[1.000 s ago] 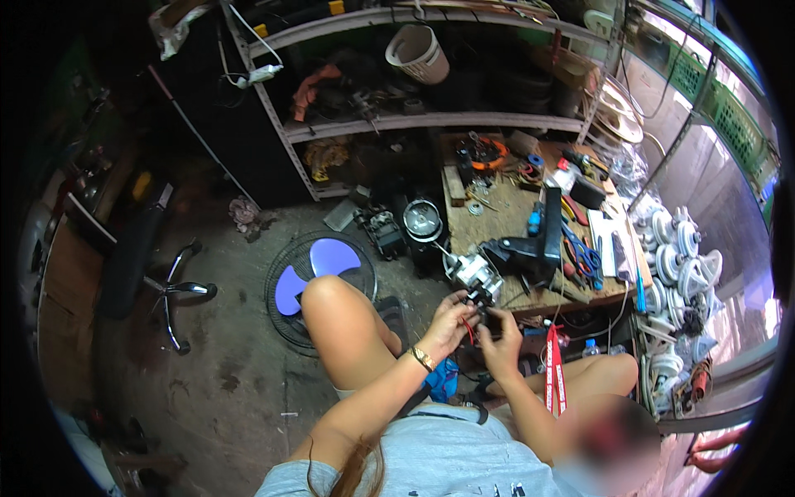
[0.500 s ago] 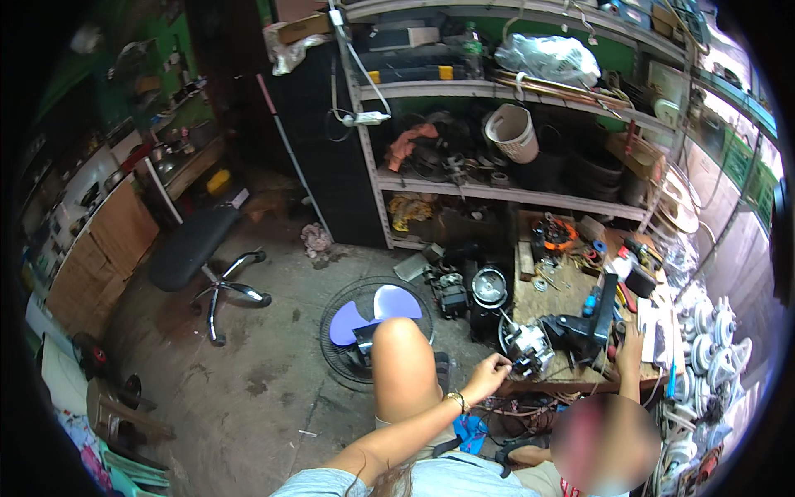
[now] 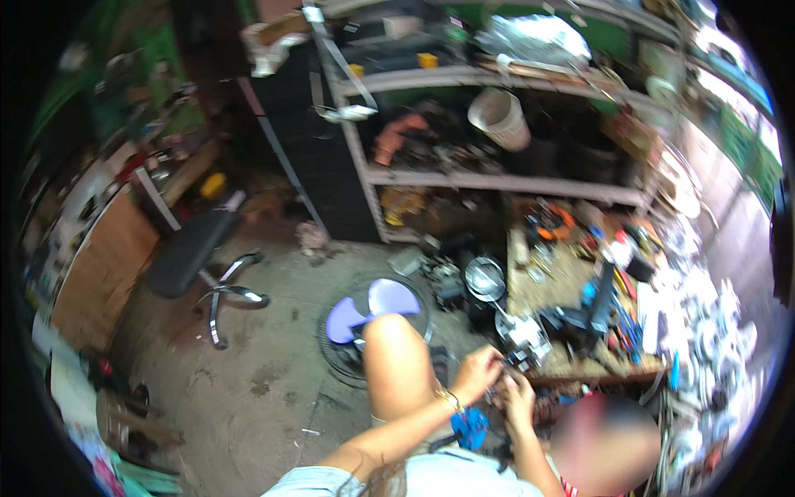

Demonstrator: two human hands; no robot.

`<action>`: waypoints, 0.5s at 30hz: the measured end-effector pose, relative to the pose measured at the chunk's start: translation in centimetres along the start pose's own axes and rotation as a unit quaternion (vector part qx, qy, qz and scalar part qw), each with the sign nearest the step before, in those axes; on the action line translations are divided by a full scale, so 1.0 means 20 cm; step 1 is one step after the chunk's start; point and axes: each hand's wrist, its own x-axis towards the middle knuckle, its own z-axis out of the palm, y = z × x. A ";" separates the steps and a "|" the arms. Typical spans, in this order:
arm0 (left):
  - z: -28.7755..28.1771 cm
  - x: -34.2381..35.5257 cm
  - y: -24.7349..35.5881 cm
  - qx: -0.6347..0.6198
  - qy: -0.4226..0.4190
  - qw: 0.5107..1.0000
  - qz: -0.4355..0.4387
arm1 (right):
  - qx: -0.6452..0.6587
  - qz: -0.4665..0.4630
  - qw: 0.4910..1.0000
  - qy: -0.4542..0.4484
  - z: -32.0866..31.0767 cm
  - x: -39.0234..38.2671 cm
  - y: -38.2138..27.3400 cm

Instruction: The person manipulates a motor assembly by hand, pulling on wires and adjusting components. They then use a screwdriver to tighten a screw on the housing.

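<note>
Stained grey concrete (image 3: 257, 364) spreads to your left, with pale metal shelving (image 3: 513, 184) ahead and a rough wooden bench (image 3: 530, 286) in front of you. Smooth, rounded purple fan blades (image 3: 392, 298) lie in a dark wire guard (image 3: 330, 354) on the floor. At the bench's near left corner sits the motor assembly (image 3: 524, 335), silvery, blocky and bright, darker toward its lower end. Your left hand (image 3: 479, 371) and right hand (image 3: 519, 396) nearly meet just below it, fingers bent; blur hides whether either grips anything.
</note>
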 end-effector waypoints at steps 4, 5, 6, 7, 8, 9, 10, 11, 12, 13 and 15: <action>-0.01 0.00 0.01 0.033 0.015 0.999 -0.002 | 0.045 0.017 0.999 0.015 0.07 0.09 0.12; -0.03 -0.01 0.00 0.019 0.015 1.000 -0.015 | 0.047 0.037 0.998 0.027 0.11 0.07 0.07; -0.03 -0.01 0.01 0.015 0.014 1.000 -0.014 | 0.043 0.023 0.998 0.043 0.11 0.08 0.04; -0.03 0.00 0.04 0.014 0.018 1.000 -0.010 | 0.061 0.017 0.997 0.053 0.11 0.09 0.04; -0.03 0.01 0.06 0.029 0.015 0.999 0.001 | 0.095 0.018 0.993 0.062 0.10 0.10 0.04; -0.03 0.01 0.07 0.045 0.013 0.999 0.010 | 0.109 0.017 0.992 0.065 0.11 0.10 0.01; -0.02 0.01 0.06 0.036 0.009 0.999 0.011 | 0.108 0.008 0.992 0.073 0.10 0.10 0.02; -0.03 0.01 0.08 0.039 0.006 0.999 0.007 | 0.106 -0.004 0.991 0.075 0.11 0.12 0.03; -0.02 0.01 0.07 0.044 0.004 0.999 0.011 | 0.105 0.009 0.990 0.093 0.13 0.11 -0.01; -0.02 0.01 0.05 0.048 0.004 0.999 0.015 | 0.093 0.014 0.990 0.102 0.14 0.12 0.00; -0.02 0.01 0.06 0.060 0.000 0.998 0.024 | 0.105 0.015 0.987 0.120 0.16 0.14 0.00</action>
